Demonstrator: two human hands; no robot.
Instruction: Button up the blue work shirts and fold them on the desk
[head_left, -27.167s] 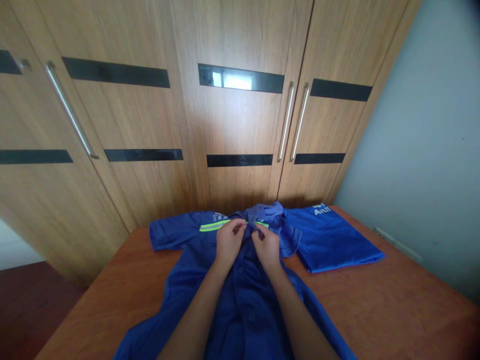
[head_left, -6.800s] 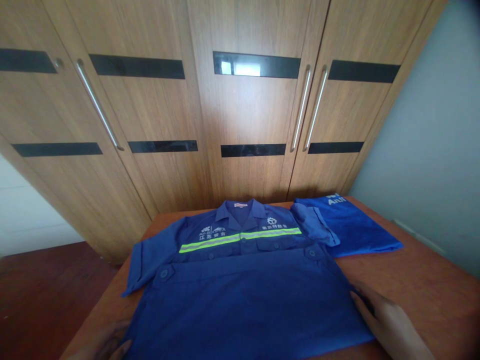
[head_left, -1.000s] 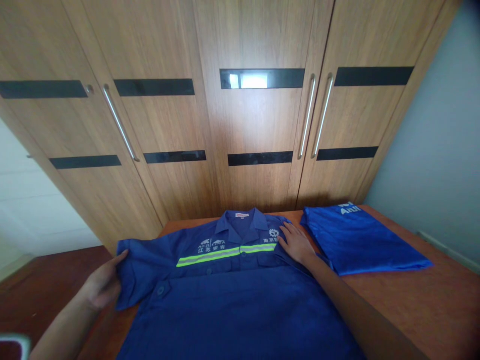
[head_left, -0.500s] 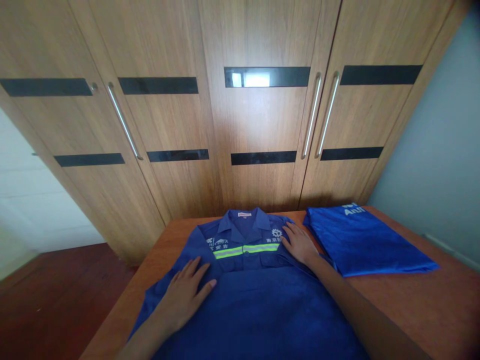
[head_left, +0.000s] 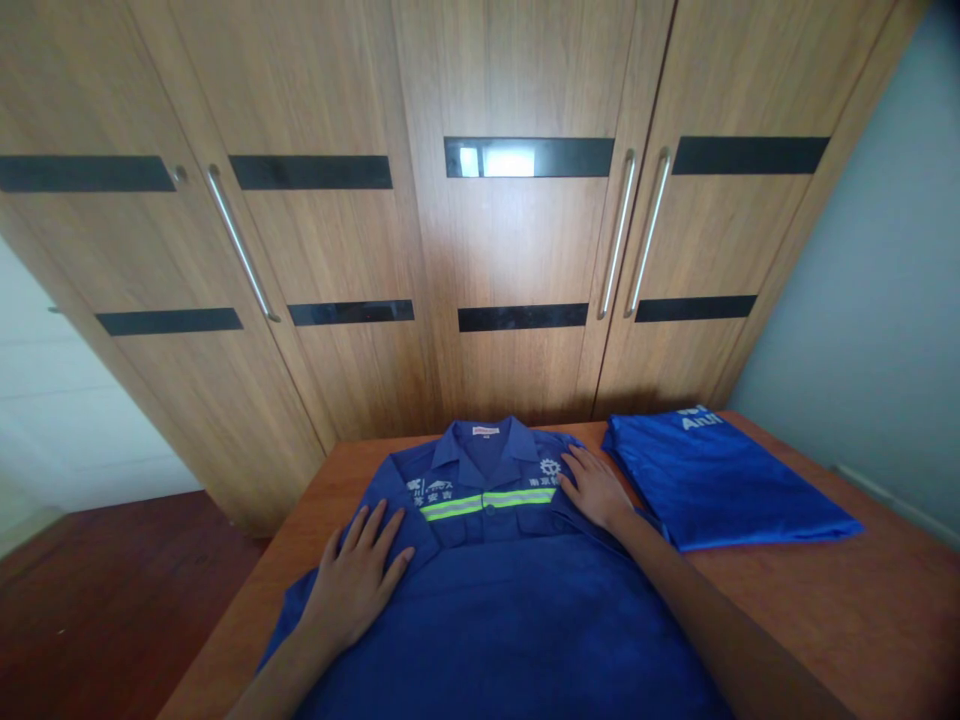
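A dark blue work jacket [head_left: 495, 610] lies spread on the wooden table, its collar toward the wardrobe. Across its chest runs a yellow-green and silver reflective strip, with white lettering and logos above. My left hand [head_left: 356, 575] lies with fingers spread on the jacket's left side, over the sleeve. On the other side, my right hand [head_left: 598, 485] rests flat near the shoulder, its fingertips beside the round gear logo. Part of the right-hand sleeve is hidden beneath my right hand and forearm.
To the right on the table [head_left: 817, 610] lies a folded bright blue garment [head_left: 735, 490] with white letters. A wooden wardrobe [head_left: 517, 370] with metal handles stands right behind the table. A pale wall [head_left: 847, 330] borders the right, and reddish floor [head_left: 127, 590] shows at the left.
My left hand has shifted slightly left and forward over the jacket's sleeve, its fingers more spread. My right hand stays by the shoulder. The camera view has moved a little.
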